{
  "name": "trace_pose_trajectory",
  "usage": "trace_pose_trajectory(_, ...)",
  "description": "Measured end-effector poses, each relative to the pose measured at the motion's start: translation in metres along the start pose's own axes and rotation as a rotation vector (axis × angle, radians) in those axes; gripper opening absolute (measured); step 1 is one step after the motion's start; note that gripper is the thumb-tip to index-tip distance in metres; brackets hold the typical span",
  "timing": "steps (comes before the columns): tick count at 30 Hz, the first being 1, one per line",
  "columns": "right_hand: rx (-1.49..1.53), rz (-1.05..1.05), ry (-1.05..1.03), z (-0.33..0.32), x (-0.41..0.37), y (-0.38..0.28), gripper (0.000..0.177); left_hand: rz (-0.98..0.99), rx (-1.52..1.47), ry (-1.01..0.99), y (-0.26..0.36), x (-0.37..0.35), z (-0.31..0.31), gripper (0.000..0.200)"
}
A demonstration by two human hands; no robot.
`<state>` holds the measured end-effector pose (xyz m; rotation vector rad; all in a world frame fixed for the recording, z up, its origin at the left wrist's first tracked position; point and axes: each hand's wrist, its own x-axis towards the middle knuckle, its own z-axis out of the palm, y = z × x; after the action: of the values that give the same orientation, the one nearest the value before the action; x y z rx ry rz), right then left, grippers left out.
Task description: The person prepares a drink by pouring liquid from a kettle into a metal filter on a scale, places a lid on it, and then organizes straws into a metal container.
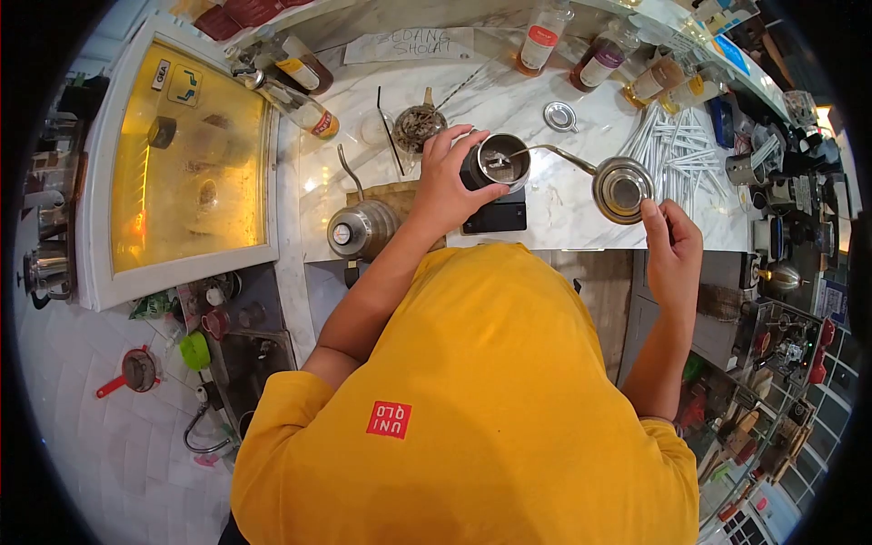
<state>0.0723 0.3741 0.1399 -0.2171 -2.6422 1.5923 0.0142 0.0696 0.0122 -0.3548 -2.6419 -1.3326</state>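
Note:
My left hand [445, 177] reaches in from the left and curls around a metal cup [514, 174] with a dark outside. Beside and partly below the cup is a black digital scale [498, 218]. With my right hand [674, 245] I hold a small steel gooseneck kettle [624, 189] at its near right side; its handle is mostly hidden by the fingers. The kettle's thin spout points left, and its tip is over the cup's mouth. Whether liquid is flowing is too small to tell. A small round metal lid [560, 116] lies on the counter beyond the kettle.
A second gooseneck kettle [363, 229] stands left on a brown mat. Behind my left hand is a glass vessel [419, 125] of dark contents. Bottles [542, 38] line the back; white straws [674, 150] lie right. A yellow-lit glass door [191, 163] is at left.

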Motion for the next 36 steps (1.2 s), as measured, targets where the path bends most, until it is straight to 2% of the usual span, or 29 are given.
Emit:
trace_pose_trajectory(18, 0.012, -0.079, -0.020, 0.013, 0.000, -0.016, 0.045, -0.014, -0.017, 0.011, -0.001, -0.002, 0.003, 0.080)
trace_pose_trajectory(36, -0.080, -0.019, -0.029, 0.012, -0.004, -0.004, 0.048, 0.002, -0.037, 0.010, -0.003, 0.000, 0.002, 0.078)
